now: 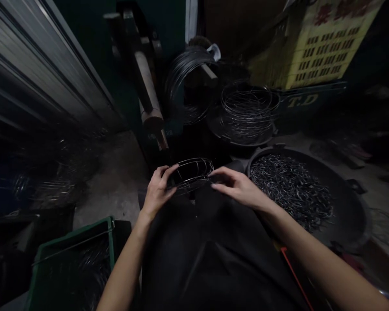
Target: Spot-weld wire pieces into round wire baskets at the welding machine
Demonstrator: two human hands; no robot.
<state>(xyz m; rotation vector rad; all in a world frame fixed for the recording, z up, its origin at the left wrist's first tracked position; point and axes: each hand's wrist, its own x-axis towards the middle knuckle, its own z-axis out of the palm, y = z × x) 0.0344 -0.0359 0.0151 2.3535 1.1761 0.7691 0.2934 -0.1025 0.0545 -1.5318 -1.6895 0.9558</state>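
Note:
A small round wire frame [196, 178], made of thin metal rings joined by short cross wires, is held above the dark cloth over my lap. My left hand [160, 188] grips its left side between thumb and fingers. At the right side of the frame is my right hand [230, 183], its thumb and fingertips pinched on the wire. Just beyond the frame, the metal arm of a machine [149, 93] points down toward it.
A black basin [346, 216] with many small bent metal pieces lies to the right. Wire rings [249, 112] and a hanging wire coil [181, 73] are farther back. A yellow crate [324, 47] stands back right, a green crate [112, 237] lower left.

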